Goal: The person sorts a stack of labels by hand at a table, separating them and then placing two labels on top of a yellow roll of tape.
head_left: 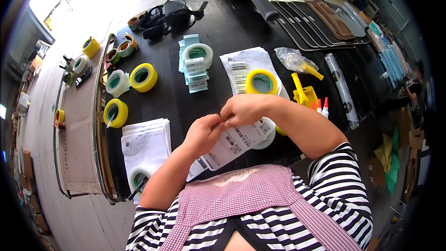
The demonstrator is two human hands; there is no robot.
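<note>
Both hands meet over the black table's near middle, fingertips together. My left hand (202, 135) is closed in a pinch at the top edge of a printed label sheet (239, 142). My right hand (246, 110) comes across from the right with its fingers pinched against the left fingertips. What lies between the fingertips is too small to make out. The label sheet carries barcodes and square codes and slants under both hands. Beneath its right end, partly hidden, a pale tape roll (265, 142) shows. Another white paper (197, 169) sticks out below the left wrist.
Yellow tape rolls (144, 77) and a paper stack (146, 142) lie left. Ahead are a clear tape roll on blue label strips (189, 80), more papers (227, 60) and a yellow tape dispenser (304, 93). Red-capped bottles (324, 108) stand near my right arm. A cart (79, 135) adjoins the table.
</note>
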